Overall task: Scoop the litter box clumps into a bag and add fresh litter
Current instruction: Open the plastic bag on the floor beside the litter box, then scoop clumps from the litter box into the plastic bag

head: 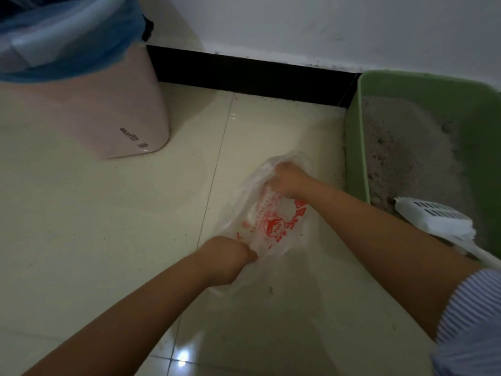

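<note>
Plastic, thin and clear with red print: the bag [267, 213] lies on the floor [108, 226] stretched between both hands. The left hand [226, 257] pinches its near edge with curled fingers; the right hand [288, 180] grips the far edge, bunching the film. It looks feather-light, floppy and slippery, likely to collapse shut unless held by the rim, so the mouth edges are the place to take hold. Just right of the right hand sits the green litter box [357, 147], grey litter [401, 153] inside, a white scoop [433, 218] resting at its near end. Beyond the left hand stands a pink bin [108, 104].
</note>
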Action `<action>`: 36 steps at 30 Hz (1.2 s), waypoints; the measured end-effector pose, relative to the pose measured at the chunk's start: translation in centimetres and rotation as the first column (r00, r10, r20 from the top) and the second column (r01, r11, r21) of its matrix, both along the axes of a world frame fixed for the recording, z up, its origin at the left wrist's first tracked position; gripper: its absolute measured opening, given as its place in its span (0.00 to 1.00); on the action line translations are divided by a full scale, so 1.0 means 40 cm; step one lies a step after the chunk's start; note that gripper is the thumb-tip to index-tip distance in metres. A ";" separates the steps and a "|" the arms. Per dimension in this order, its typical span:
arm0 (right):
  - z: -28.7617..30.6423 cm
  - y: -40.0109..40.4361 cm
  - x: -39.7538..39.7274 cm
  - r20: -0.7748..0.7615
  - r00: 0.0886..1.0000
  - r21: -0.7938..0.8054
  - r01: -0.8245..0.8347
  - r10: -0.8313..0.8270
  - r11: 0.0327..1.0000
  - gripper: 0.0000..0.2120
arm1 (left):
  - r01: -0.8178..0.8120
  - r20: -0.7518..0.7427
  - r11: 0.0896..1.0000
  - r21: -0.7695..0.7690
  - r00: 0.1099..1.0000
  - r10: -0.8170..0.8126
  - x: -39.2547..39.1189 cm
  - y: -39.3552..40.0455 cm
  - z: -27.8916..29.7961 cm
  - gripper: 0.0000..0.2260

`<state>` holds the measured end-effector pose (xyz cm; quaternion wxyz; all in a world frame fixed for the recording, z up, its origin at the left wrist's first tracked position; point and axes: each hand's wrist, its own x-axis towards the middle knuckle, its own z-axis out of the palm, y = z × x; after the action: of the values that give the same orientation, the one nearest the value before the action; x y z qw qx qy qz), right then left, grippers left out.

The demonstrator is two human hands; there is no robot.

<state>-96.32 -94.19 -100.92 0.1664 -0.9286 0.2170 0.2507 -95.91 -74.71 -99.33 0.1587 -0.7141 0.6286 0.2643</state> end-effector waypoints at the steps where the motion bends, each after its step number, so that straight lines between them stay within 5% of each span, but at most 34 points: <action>1: 0.004 -0.001 -0.003 0.003 1.000 -0.004 0.021 -0.021 1.000 0.23 | -0.008 0.049 1.000 -0.022 0.999 0.009 0.009 -0.004 0.003 0.18; 7: 0.106 -0.037 -0.056 0.305 0.952 -0.010 -0.005 0.008 1.000 0.18 | -0.141 0.190 0.961 -0.239 0.963 0.189 0.077 -0.064 0.002 0.19; 11: 0.191 -0.066 -0.161 0.315 0.948 -0.073 -0.020 0.042 0.997 0.15 | -0.066 0.170 0.967 -0.245 0.979 0.110 0.067 -0.117 -0.006 0.19; 14: 0.254 -0.097 -0.281 0.340 0.937 -0.107 0.125 -0.081 0.986 0.14 | -0.068 0.139 0.973 -0.220 0.985 0.100 0.042 -0.143 0.006 0.20; 18: 0.294 -0.169 -0.453 -0.054 0.963 -0.282 0.238 -0.263 0.930 0.20 | -0.154 0.135 0.944 -0.291 0.970 0.200 0.010 -0.190 0.070 0.17; 22: 0.295 -0.203 -0.560 -0.407 0.865 -0.285 0.184 -0.292 0.941 0.32 | -0.118 0.078 0.855 -0.504 0.980 0.181 -0.062 -0.275 0.125 0.13; 27: 0.267 -0.238 -0.607 -0.390 0.881 -0.344 0.132 -0.269 0.930 0.18 | 0.025 -0.028 0.716 -0.698 0.998 -0.063 -0.154 -0.411 0.115 0.14; 32: 0.334 -0.354 -0.648 -0.375 0.851 -0.464 0.170 -0.367 0.869 0.14 | 0.268 0.141 0.740 -0.616 0.963 -0.231 -0.177 -0.450 0.067 0.16; 36: 0.342 -0.440 -0.688 -0.418 0.861 -0.317 0.159 -0.289 0.935 0.06 | 0.302 0.144 0.682 -0.666 0.949 -0.279 -0.164 -0.465 0.038 0.18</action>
<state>-123.83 -111.78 -87.22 0.0097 -0.8250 0.3897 0.4092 -102.45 -93.31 -97.82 -0.0643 -0.6172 0.7838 -0.0238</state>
